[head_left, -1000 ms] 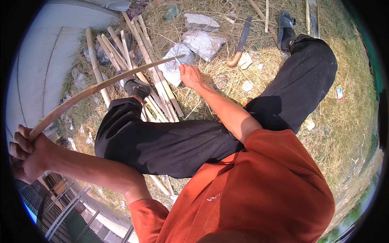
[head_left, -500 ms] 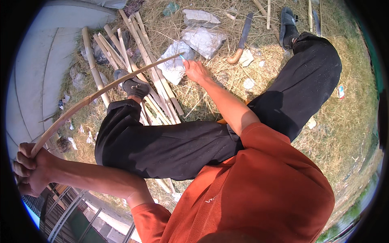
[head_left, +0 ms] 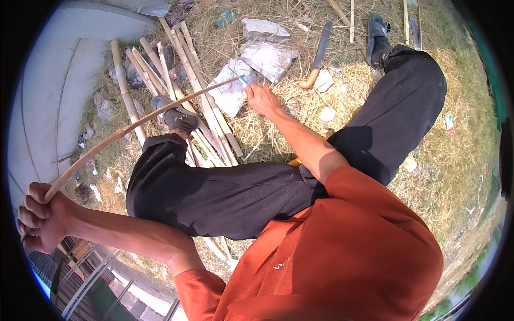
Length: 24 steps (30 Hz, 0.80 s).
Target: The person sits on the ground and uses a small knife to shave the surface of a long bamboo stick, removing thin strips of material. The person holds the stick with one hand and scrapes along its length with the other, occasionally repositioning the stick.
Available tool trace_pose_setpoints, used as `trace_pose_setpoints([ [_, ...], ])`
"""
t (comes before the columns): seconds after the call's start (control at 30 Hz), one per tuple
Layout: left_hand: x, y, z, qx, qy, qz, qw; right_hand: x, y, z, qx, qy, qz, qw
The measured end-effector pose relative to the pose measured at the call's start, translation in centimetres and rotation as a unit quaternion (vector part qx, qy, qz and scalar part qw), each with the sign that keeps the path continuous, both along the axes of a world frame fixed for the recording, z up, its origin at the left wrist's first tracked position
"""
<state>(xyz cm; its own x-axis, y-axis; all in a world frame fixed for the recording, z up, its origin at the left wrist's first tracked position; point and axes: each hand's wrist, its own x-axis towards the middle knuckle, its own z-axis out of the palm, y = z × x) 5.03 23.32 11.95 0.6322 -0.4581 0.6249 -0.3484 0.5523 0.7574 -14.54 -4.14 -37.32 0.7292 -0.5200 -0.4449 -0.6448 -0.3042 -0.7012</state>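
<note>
My left hand (head_left: 45,216), far out at the left, is closed round one end of a long, slightly bowed bamboo strip (head_left: 140,121). The strip slants up to the right, across and above my left shoe (head_left: 181,119). At its thin far end, my right hand (head_left: 262,100) is closed on a slim blue-handled tool (head_left: 243,82). A thin dark line, seemingly its blade, runs up-left from the handle over a pale rock (head_left: 234,91). The strip's tip lies beside this tool; whether they touch I cannot tell.
Several split bamboo lengths (head_left: 210,115) lie on dry grass under and beside my left foot. More pale rocks (head_left: 267,58) sit beyond my right hand. A large wooden-handled knife (head_left: 321,52) rests on the grass near my right shoe (head_left: 378,40). A pale sheet (head_left: 51,101) borders the left.
My left hand has risen slightly with the bamboo strip. My right hand has moved slightly right and down with the blue-handled tool, and the strip's tip has shifted a little down-left.
</note>
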Motion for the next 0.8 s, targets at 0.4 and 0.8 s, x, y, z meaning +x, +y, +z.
trace_pose_setpoints([
  [0.4, 0.8, -0.2, 0.1, 0.023, -0.04, 0.079, 0.996, 0.2, 0.9, 0.5, 0.036, 0.02, -0.046, 0.998],
  [0.8, -0.4, -3.4, -0.8, -0.031, -0.073, 0.36, 0.93, 1.0, 0.3, -0.8, 0.058, -0.021, -0.049, 0.997],
])
